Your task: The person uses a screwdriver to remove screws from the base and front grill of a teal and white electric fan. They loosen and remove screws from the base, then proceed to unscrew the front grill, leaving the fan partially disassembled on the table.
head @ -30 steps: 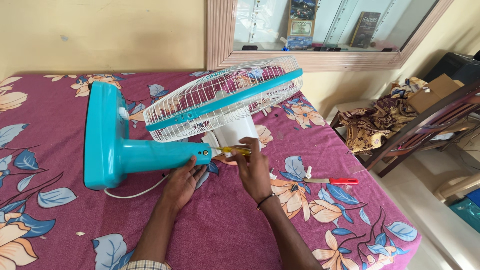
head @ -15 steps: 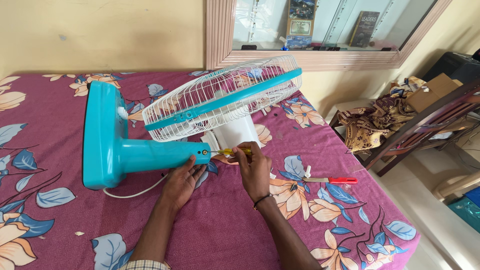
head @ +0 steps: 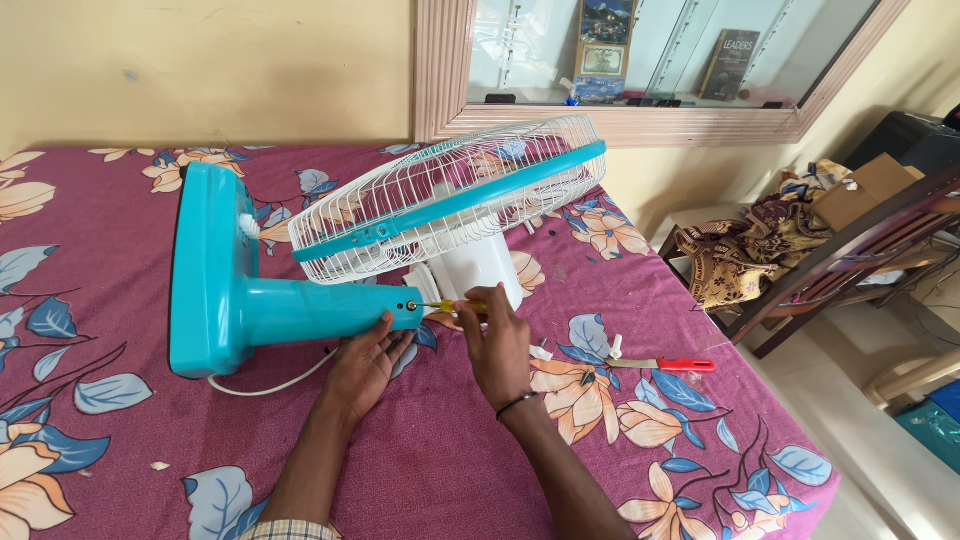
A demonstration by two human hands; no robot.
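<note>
head view looks down on a turquoise table fan (head: 290,300) lying on its side on a maroon floral bedsheet (head: 120,400), its flat base (head: 205,270) standing on edge at the left and its white wire cage (head: 445,195) tilted up toward the wall. the left hand (head: 365,362) lies open under the end of the fan's neck, fingers spread flat against the turquoise plastic and propping it. the right hand (head: 495,345) is closed around a yellow-handled screwdriver (head: 458,307), whose thin shaft runs level to the brass screw (head: 410,306) in the end of the neck, tip touching it. compared with half a second ago, the right hand sits a little lower and closer to the neck, and more of the yellow handle is covered by the fingers; a second ago the handle stuck out further past the knuckles. the left hand and the fan have kept their places. a red-handled tool (head: 660,364) and a small white part (head: 617,346) lie on the sheet to the right, well apart from both hands, unmoved. a white cord (head: 270,383) loops from under the base.
</note>
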